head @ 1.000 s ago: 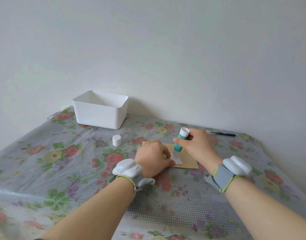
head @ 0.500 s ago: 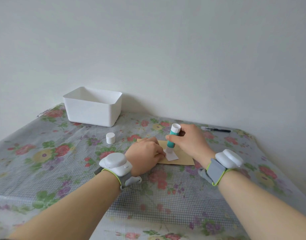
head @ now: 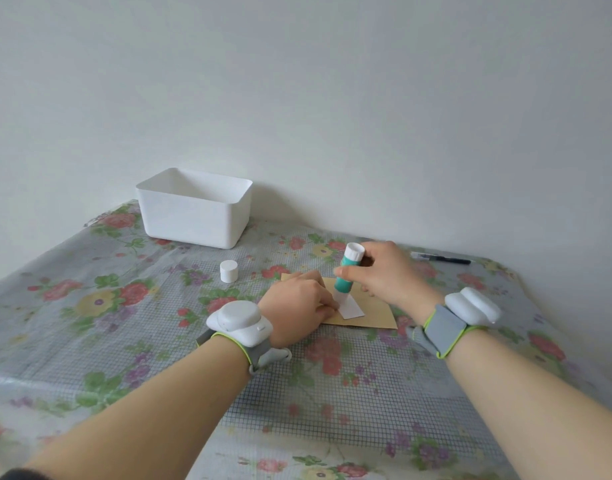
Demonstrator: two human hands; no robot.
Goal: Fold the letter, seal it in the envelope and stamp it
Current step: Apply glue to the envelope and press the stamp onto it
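A brown envelope point(head: 370, 311) lies flat on the flowered tablecloth point(head: 124, 323). On it rests a small white paper piece point(head: 351, 308). My left hand point(head: 297, 308) presses down on the left end of that white piece and the envelope. My right hand point(head: 384, 273) grips a teal glue stick point(head: 346, 271), held tilted with its lower tip touching the white piece. The left part of the envelope is hidden under my left hand.
The glue stick's white cap point(head: 228, 270) stands on the cloth to the left of my hands. A white plastic bin point(head: 193, 216) sits at the back left by the wall. A black pen point(head: 443, 259) lies at the back right.
The glue stick's tip has slid leftward along the white piece toward my left hand. My left hand stays pressed on the envelope. The camera view has shifted a little.
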